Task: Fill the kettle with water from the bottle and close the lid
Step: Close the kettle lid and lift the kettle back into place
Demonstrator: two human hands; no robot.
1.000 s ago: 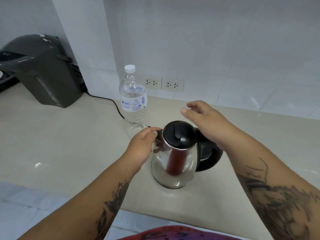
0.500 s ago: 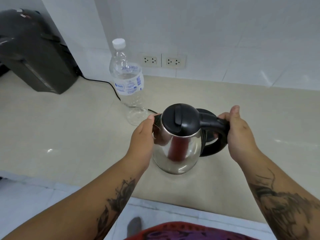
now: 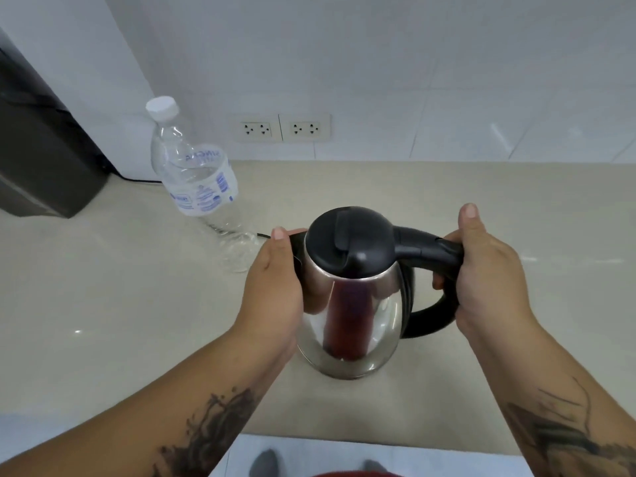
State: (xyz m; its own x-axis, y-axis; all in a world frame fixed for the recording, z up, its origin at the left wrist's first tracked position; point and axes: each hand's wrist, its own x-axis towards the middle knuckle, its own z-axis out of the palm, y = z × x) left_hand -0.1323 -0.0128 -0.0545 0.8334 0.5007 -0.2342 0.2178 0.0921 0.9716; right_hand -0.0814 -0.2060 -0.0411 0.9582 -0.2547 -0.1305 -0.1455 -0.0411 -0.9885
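Observation:
A shiny steel kettle [image 3: 351, 325] stands on the beige counter near its front edge, its black lid [image 3: 347, 241] down. My left hand [image 3: 275, 280] presses against the kettle's left side by the spout. My right hand [image 3: 481, 273] is wrapped around the black handle [image 3: 423, 251] on the right. A clear plastic water bottle [image 3: 196, 177] with a white cap and a blue-and-white label stands upright behind and to the left of the kettle, apart from both hands.
A dark grey appliance [image 3: 41, 166] sits at the far left with a black cord [image 3: 141, 180] running behind the bottle. Two wall sockets [image 3: 280, 128] are set in the white tiled wall. The counter's front edge [image 3: 378, 442] lies just below the kettle.
My right hand came down from above the lid and closed around the handle. My left hand moved from the spout tip onto the kettle's side. The view tilted down and closer.

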